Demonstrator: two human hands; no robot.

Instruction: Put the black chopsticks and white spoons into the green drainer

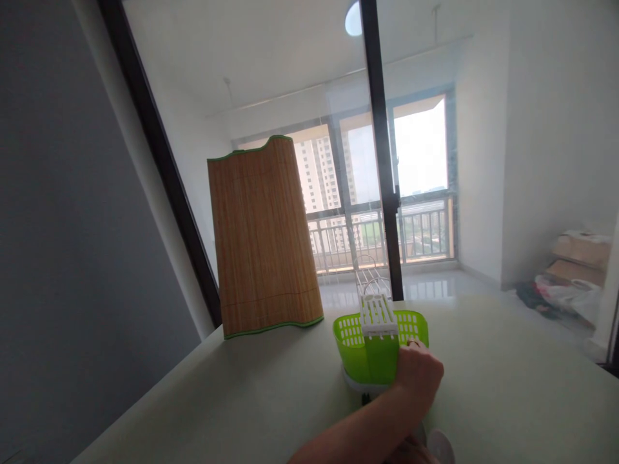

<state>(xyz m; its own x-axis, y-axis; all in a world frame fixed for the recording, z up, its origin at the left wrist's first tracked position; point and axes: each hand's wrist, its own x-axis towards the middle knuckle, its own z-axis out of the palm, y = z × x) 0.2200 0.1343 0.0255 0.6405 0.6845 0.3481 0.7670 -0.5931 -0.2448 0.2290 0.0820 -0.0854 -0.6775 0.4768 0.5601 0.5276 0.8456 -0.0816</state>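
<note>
My left hand (420,370) reaches in from the lower left, fist closed at the near right side of a bright green plastic basket (377,364). The hand hides that part of the rim. The basket has slotted walls and a white base, and stands on the pale tabletop. A white slatted plastic piece (378,314) rests at the basket's top, over its near wall. Under my forearm, at the bottom edge, a patch of skin (411,452) may belong to my right hand; its fingers are hidden. Beside it lies a pale rounded thing (440,446) I cannot make out.
A bamboo mat (264,238) with green edging stands upright left of the basket. The pale table (271,399) ends at a dark-framed glass partition (384,161). Beyond are a balcony and windows. Bags and boxes (575,277) lie at the far right.
</note>
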